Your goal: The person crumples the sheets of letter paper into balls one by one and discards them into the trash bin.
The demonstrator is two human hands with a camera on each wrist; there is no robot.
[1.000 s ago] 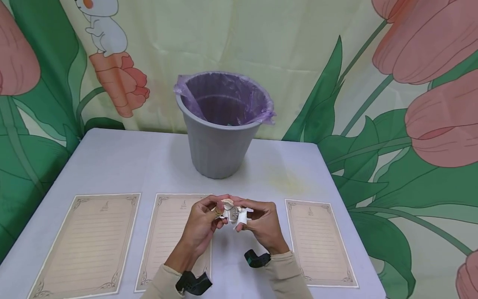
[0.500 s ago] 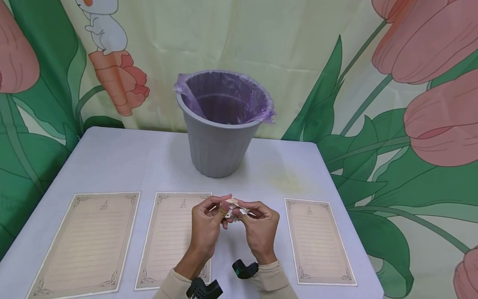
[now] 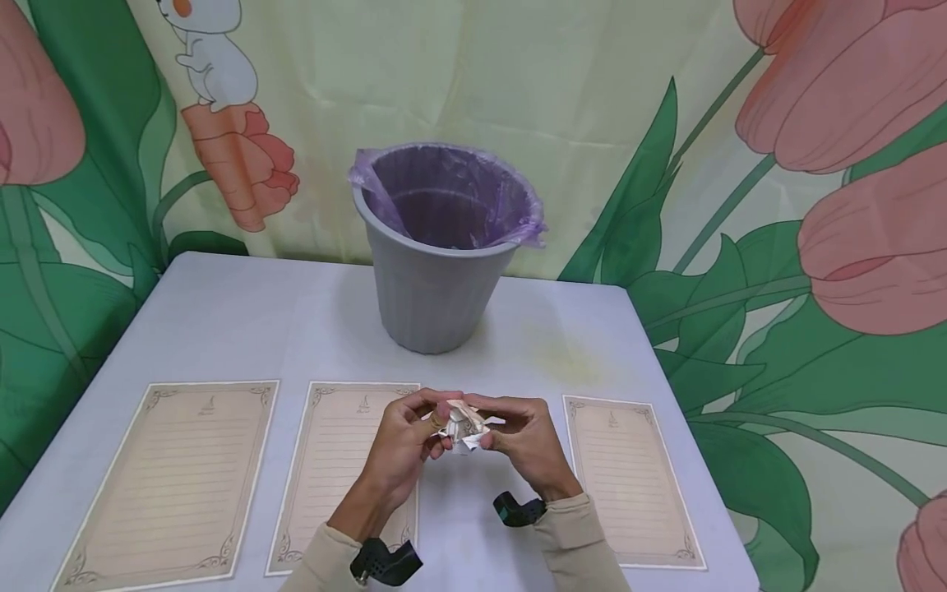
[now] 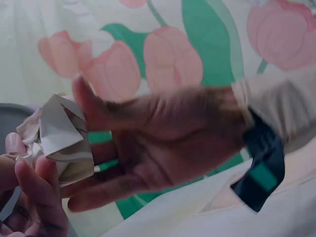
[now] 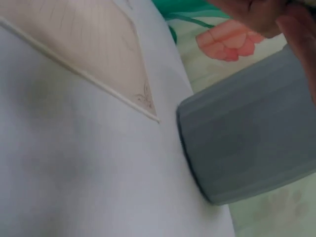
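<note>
Both hands meet over the near middle of the table, with a crumpled sheet of paper (image 3: 464, 426) between them. My left hand (image 3: 395, 444) pinches its left side between thumb and fingers. On the opposite side my right hand (image 3: 531, 442) grips it, thumb on the near side and fingers along the far edge. In the left wrist view the crumpled paper (image 4: 64, 136) shows folded, creased faces, with the right hand (image 4: 153, 140) stretched towards it and left-hand fingers (image 4: 37, 187) at its lower left. The right wrist view catches only part of the fingers (image 5: 296, 34) at its top corner.
A grey bin (image 3: 436, 300) with a purple liner (image 3: 525, 205) stands at the table's back. Flat lined sheets lie on the white table (image 3: 244, 321): a left sheet (image 3: 173, 485), a middle sheet (image 3: 333, 485) partly under the left arm, and a right sheet (image 3: 636, 485).
The fingers have kept working the paper. Half a second ago the hands were closer together with the right thumb over it; now the right hand has swung outward and more of the paper shows.
</note>
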